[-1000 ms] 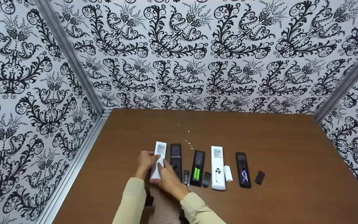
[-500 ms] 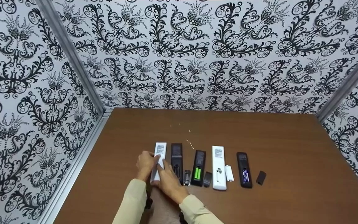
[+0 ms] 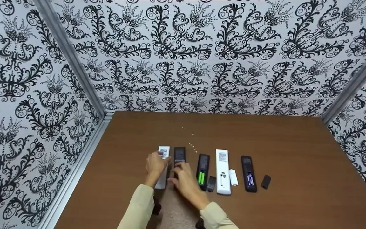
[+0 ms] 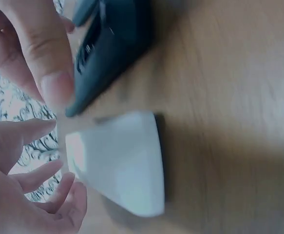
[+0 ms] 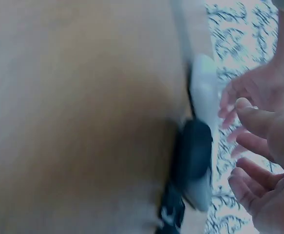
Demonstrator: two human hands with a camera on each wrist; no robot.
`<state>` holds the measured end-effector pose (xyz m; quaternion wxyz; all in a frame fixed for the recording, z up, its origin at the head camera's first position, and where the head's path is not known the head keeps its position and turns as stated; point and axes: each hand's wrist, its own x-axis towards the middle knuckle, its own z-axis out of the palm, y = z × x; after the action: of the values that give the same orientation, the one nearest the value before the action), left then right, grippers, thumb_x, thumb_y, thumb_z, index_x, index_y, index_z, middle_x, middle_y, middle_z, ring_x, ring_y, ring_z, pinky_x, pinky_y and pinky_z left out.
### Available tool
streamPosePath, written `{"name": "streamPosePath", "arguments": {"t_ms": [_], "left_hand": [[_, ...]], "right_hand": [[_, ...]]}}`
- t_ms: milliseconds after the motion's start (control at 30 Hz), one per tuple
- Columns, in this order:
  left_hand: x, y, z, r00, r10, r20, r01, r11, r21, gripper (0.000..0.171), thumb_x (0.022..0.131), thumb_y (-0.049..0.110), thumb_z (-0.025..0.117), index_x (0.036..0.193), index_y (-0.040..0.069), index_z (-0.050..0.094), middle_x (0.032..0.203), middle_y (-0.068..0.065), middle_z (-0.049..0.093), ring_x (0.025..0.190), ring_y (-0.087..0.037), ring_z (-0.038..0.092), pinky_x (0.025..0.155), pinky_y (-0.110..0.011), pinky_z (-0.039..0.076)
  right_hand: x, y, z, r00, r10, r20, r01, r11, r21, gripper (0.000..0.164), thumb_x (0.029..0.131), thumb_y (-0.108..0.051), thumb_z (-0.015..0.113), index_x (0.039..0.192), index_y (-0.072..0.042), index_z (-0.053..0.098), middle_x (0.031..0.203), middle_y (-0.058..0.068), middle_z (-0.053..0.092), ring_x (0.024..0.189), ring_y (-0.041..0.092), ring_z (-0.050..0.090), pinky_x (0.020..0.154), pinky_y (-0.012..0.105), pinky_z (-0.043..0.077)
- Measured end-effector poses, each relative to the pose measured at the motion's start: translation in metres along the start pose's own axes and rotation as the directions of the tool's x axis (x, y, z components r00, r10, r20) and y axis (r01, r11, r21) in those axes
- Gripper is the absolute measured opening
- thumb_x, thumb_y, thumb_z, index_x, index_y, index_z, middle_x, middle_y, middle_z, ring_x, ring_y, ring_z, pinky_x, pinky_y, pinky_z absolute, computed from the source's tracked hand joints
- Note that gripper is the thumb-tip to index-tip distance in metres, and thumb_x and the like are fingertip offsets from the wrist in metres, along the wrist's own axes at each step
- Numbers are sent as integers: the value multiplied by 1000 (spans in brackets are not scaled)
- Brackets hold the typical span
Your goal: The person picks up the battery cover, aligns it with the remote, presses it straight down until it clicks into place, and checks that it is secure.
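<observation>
At the left end of the row, a white remote control [image 3: 161, 182] lies back side up, its battery cover in place. My left hand [image 3: 155, 165] hovers over it with loose fingers, apart from it in the left wrist view. To its right is a dark remote control [image 3: 179, 154]; my right hand [image 3: 187, 184] is over its lower half, fingers spread and loosely bent, holding nothing. That hand hides the remote's battery bay and the loose cover beside it. In the right wrist view the right hand's fingers [image 5: 254, 141] stand clear of both remotes.
Further right lie a dark remote with green batteries [image 3: 204, 162], its dark cover [image 3: 211, 183], a white remote [image 3: 222, 187] with an uncovered bay, its white cover [image 3: 233, 177], a dark remote with blue batteries [image 3: 246, 162] and a dark cover [image 3: 266, 182]. Patterned walls border the brown table [image 3: 297, 152].
Both hands have let go of the leftmost white remote, now flat on the table with its cover on. The right hand has moved right over the neighbouring dark remote; the left has lifted slightly.
</observation>
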<state>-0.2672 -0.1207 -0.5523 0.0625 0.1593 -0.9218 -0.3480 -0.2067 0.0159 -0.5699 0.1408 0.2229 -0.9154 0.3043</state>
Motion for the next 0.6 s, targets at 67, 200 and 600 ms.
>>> {"name": "streamPosePath", "arguments": {"t_ms": [67, 200, 600], "left_hand": [[-3, 6, 3, 1000, 19, 9, -19, 1000, -16, 42, 79, 29, 84, 111, 3, 74, 109, -20, 75, 101, -41, 70, 79, -53, 57], [-9, 19, 9, 998, 34, 53, -32, 999, -42, 45, 79, 30, 84, 112, 3, 73, 107, -19, 74, 100, -40, 70, 80, -52, 56], [-22, 41, 40, 996, -14, 88, 7, 997, 81, 63, 72, 35, 89, 113, -5, 63, 109, -27, 63, 98, -44, 66, 81, -55, 55]], "right_hand": [[-2, 7, -8, 1000, 13, -22, -13, 1000, -29, 27, 82, -24, 82, 101, -6, 76, 116, 10, 65, 108, 26, 59, 93, 41, 53], [-10, 19, -23, 1000, 26, -12, -27, 993, -114, 28, 77, -28, 85, 97, -10, 77, 107, 5, 66, 101, 24, 57, 89, 42, 50], [-32, 38, -30, 993, 59, 100, -30, 962, -270, 34, 71, -30, 89, 97, -12, 77, 105, 4, 65, 101, 26, 52, 81, 40, 37]]}}
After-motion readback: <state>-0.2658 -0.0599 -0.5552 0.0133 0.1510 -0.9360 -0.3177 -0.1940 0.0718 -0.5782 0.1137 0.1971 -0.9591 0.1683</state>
